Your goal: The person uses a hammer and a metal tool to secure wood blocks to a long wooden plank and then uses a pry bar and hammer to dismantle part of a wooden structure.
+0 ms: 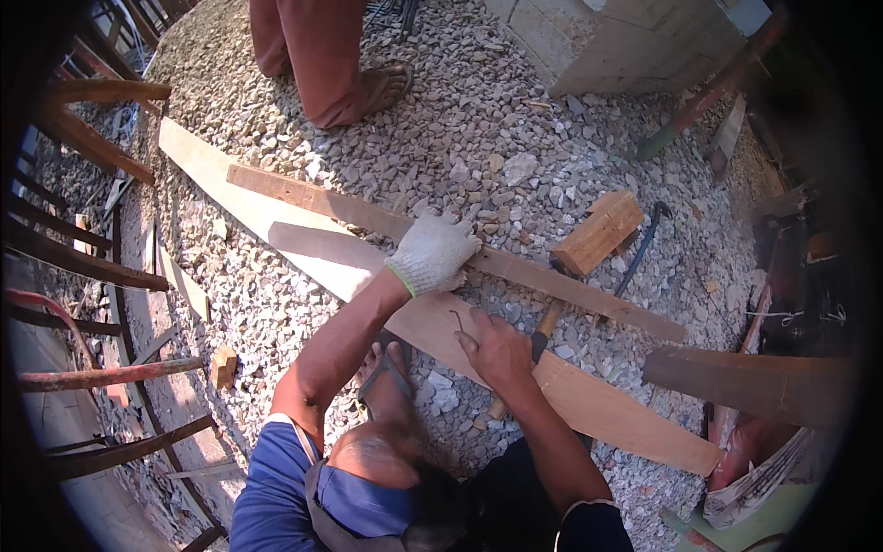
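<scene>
My left hand, in a white knitted glove, is closed over a narrow wooden strip and presses it against a wide, pale plank. The strip lies at a slant along the plank's far edge. Bare and with curled fingers, my right hand is over the plank, closed round a hammer with a wooden handle and dark metal part; the hand hides much of it. By its thumb, a thin bent nail shows against the plank; whether it is driven in I cannot tell.
Grey gravel covers the ground. A wooden block and a dark curved metal bar lie beyond the strip. A small wood block lies at left, near curved metal and wooden bars. Another person's leg kneels at the far side.
</scene>
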Action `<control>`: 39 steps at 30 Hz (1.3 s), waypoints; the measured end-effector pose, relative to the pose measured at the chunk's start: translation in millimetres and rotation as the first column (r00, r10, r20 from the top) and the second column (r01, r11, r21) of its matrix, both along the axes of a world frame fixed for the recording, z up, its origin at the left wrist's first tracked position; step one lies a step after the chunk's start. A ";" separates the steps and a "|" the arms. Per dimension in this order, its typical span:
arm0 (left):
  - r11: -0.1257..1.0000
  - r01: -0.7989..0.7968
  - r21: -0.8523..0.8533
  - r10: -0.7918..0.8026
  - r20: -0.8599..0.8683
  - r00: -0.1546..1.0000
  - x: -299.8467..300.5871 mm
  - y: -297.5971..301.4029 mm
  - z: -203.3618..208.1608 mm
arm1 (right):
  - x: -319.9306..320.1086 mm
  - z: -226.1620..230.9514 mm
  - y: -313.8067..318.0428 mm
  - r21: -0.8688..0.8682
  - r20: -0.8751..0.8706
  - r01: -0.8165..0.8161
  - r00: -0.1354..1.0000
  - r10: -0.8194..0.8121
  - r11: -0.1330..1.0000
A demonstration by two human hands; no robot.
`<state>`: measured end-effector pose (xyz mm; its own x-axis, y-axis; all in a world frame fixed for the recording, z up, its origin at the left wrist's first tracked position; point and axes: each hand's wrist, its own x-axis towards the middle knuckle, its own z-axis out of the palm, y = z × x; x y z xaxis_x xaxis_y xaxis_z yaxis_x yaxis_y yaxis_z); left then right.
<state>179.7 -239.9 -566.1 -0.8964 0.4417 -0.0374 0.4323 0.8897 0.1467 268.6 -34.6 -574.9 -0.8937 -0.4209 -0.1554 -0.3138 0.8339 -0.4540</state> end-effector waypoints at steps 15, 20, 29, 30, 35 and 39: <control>0.993 -0.055 0.108 0.059 -0.029 0.998 -22.6 -31.3 -54.5 | -27.8 -51.0 19.1 -0.293 -0.185 0.060 0.976 -0.118 0.954; 0.978 -0.122 0.169 0.139 -0.089 0.986 -0.5 -26.2 -38.8 | -16.5 -12.1 144.2 -0.240 -0.200 0.459 0.839 -0.506 0.855; 0.996 0.085 -0.025 -0.072 0.334 0.940 35.9 14.3 -11.9 | -66.1 -3.0 142.9 0.044 -0.382 0.246 0.900 -0.211 0.968; 0.991 0.123 -0.056 -0.089 0.408 0.909 33.9 17.3 -7.0 | -77.4 -3.2 142.6 0.100 -0.349 0.239 0.918 -0.191 0.966; 0.996 0.084 0.040 -0.092 0.273 0.958 64.3 8.0 -13.9 | -121.6 -1.0 136.1 0.365 -0.144 0.139 0.985 -0.092 0.921; 0.988 0.008 0.157 -0.040 0.202 0.979 78.4 13.3 -12.7 | -116.9 0.8 129.8 0.272 -0.140 0.147 0.984 -0.112 0.951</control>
